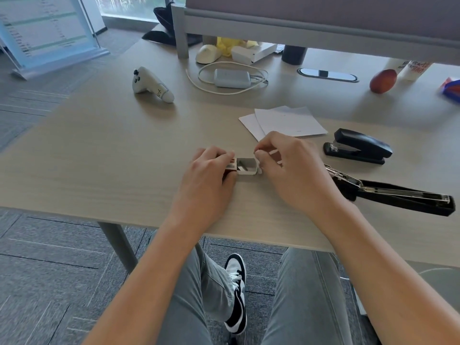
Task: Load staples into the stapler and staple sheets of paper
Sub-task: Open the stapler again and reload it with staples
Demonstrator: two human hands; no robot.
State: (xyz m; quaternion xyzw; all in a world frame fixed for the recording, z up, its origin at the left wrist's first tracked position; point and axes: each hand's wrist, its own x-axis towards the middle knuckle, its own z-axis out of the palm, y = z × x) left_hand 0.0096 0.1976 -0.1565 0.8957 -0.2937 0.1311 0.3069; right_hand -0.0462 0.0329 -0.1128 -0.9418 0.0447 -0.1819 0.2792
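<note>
A small staple box (245, 166) lies on the table with its white inner tray slid out to the right; a strip of staples shows inside. My left hand (210, 170) grips the box's sleeve. My right hand (291, 165) pinches the tray's right end, thumb and forefinger closed above it on something thin. A black stapler (393, 192) lies flipped wide open at the right, its metal staple channel exposed. A second black stapler (358, 146), closed, sits behind it. Several white sheets of paper (286, 122) lie just beyond my right hand.
A white controller (151, 85) stands at the back left, a charger with coiled cable (231, 78) behind centre. A red fruit (383, 80) and a bottle (413, 67) sit at the back right under a partition. The table's front edge (149, 221) runs below my wrists.
</note>
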